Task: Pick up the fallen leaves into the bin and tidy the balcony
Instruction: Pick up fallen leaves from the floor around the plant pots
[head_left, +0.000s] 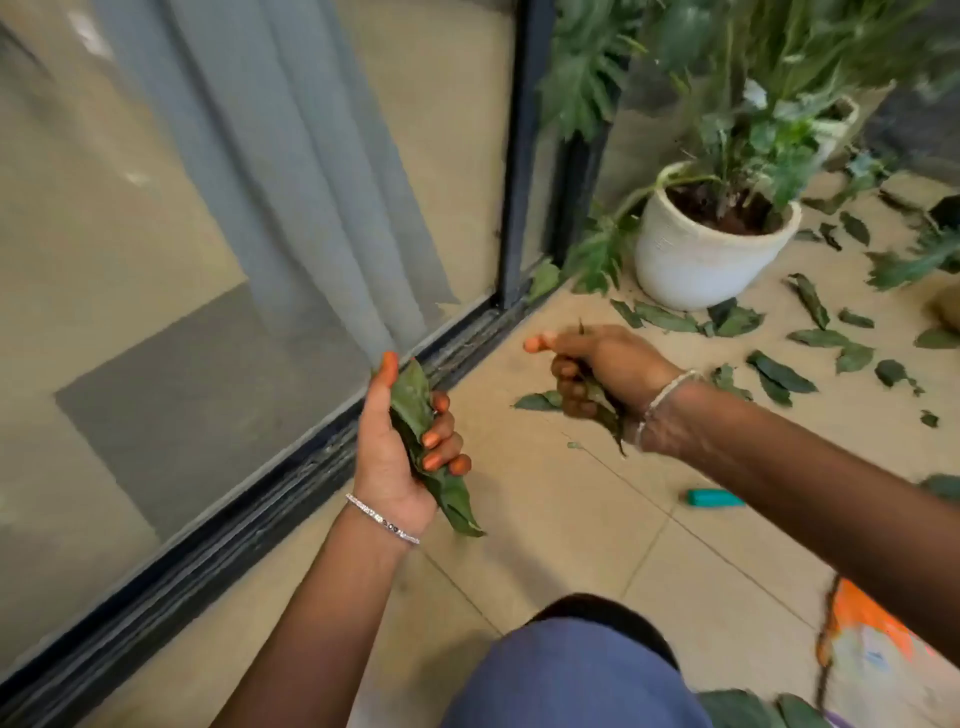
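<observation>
My left hand (402, 441) grips a bunch of green leaves (447, 493) above the tiled floor, beside the sliding door track. To its right, my right hand (597, 371) holds another clump of leaves (605, 410), fingers curled round them and index finger stretched out. One leaf (537, 401) lies on the floor just left of that hand. Several more fallen leaves (779, 376) are scattered over the tiles to the right, toward the white pot (691, 260). No bin is in view.
The glass sliding door with its dark frame (514, 156) and grey curtain runs along the left. Potted plants (753, 119) fill the far corner. A teal object (714, 499) lies on the floor under my right forearm. My knee (571, 675) is at the bottom; an orange item (867, 629) is at right.
</observation>
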